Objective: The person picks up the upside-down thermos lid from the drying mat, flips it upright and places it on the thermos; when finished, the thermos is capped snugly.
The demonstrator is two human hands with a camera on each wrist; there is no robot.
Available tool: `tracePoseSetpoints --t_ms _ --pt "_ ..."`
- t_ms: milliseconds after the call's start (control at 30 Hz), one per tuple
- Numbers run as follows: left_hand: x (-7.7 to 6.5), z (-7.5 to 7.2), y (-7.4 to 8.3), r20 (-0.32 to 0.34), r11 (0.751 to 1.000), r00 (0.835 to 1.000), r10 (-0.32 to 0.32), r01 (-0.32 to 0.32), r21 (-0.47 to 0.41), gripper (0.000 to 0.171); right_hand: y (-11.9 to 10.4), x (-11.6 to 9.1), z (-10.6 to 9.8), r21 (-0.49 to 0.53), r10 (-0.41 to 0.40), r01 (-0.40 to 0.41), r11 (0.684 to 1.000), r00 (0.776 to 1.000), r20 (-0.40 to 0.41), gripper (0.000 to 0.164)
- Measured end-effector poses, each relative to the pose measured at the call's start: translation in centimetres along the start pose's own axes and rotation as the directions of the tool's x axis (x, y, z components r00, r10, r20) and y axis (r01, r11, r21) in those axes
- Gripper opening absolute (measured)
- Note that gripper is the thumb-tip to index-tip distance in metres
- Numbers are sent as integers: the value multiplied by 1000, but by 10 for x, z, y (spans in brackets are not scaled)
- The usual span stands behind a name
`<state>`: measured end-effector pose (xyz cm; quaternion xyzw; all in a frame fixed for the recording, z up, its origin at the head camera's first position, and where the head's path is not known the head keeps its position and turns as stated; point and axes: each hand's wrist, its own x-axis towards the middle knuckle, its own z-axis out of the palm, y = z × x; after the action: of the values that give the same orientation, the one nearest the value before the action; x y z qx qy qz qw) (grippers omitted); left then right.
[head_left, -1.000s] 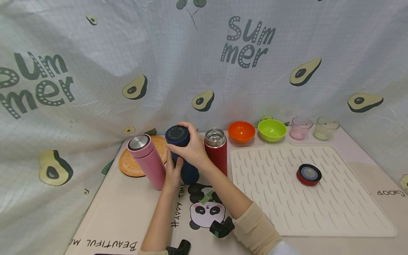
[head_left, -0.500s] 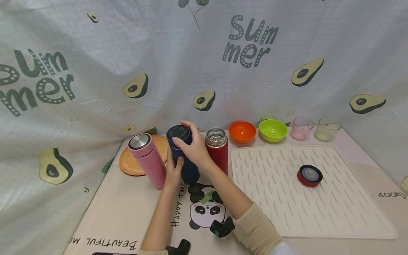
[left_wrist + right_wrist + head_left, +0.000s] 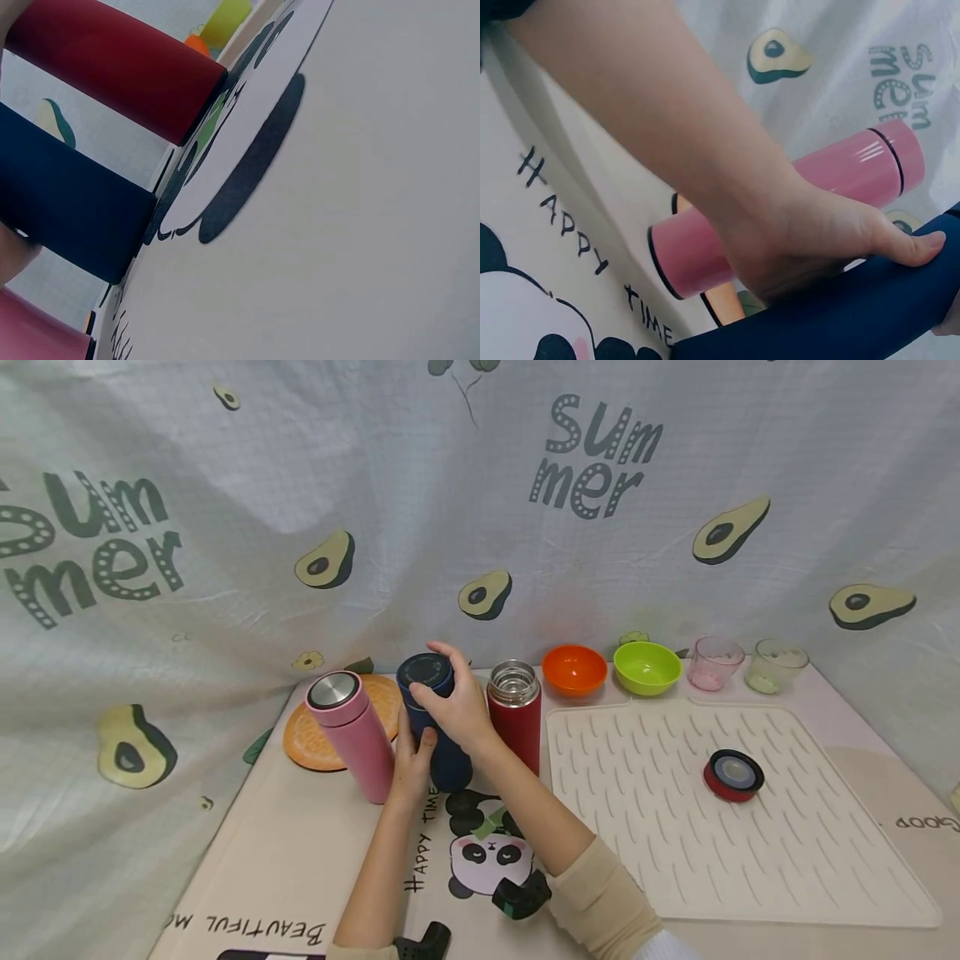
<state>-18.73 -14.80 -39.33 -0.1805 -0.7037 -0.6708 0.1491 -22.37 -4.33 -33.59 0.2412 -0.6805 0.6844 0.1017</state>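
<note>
A dark blue thermos [image 3: 452, 767] stands upright on the table between a pink thermos and a red one. Low on its left side my left hand [image 3: 409, 767] grips the body; in the right wrist view the left thumb [image 3: 922, 247] lies along it. My right hand [image 3: 467, 710] holds the thermos's blue lid [image 3: 426, 670] from the right, thumb in front and fingers behind. To the right, the red thermos [image 3: 517, 727] is uncapped, its steel mouth showing. A red and black lid [image 3: 733, 777] lies on the ribbed mat. The pink thermos [image 3: 351, 739] has its silver-topped lid on.
An orange bowl [image 3: 574, 672], a green bowl [image 3: 647, 670], a pink glass [image 3: 714, 664] and a greenish glass [image 3: 776, 667] line the back edge. The cream mat [image 3: 675, 877] covers the right side. Behind the pink thermos lies an orange-slice placemat [image 3: 307, 739]. A printed curtain [image 3: 405, 485] hangs behind.
My right thumb has shifted to the right across the front of the blue lid as the hand turned slightly. The left hand keeps its grip. The head view has shifted a little.
</note>
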Motion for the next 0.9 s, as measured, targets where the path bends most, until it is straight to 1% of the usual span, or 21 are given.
tracePoseSetpoints --t_ms 100,167,267,333,433,500,600,700,767,900 --pt "0 1 0 2 1000 1000 -4 4 -2 88 0 1 0 1 24 -24 1000 1000 -9 60" --pt "0 1 0 2 1000 1000 -1 1 -5 89 -1 0 1 -36 29 -30 999 999 -13 62" --pt "-1 1 1 0 1000 1000 -4 4 -4 87 -2 0 0 -81 23 -24 996 1000 -12 59" --pt "-1 1 1 -3 1000 1000 -1 1 -3 84 -2 -1 0 -88 18 -18 996 1000 -4 57" --pt "-1 1 1 -9 1000 1000 4 -4 -1 84 0 0 0 -49 16 -15 999 1000 3 55" --pt "0 1 1 -6 1000 1000 8 -8 -9 85 0 0 0 -27 15 -15 1000 1000 0 56" --pt "1 1 0 -5 1000 1000 17 -17 -14 89 0 0 0 -37 8 -8 999 1000 1 60" --pt "1 1 -1 -8 1000 1000 16 -16 -13 91 0 0 0 -56 14 -14 998 1000 3 59" --pt "1 1 0 -12 1000 1000 15 -15 -7 92 1 0 -1 -34 14 -13 999 1000 12 58" --pt "1 1 0 -10 1000 1000 12 -12 -10 92 1 -1 -1 -24 20 -20 1000 1000 -8 60"
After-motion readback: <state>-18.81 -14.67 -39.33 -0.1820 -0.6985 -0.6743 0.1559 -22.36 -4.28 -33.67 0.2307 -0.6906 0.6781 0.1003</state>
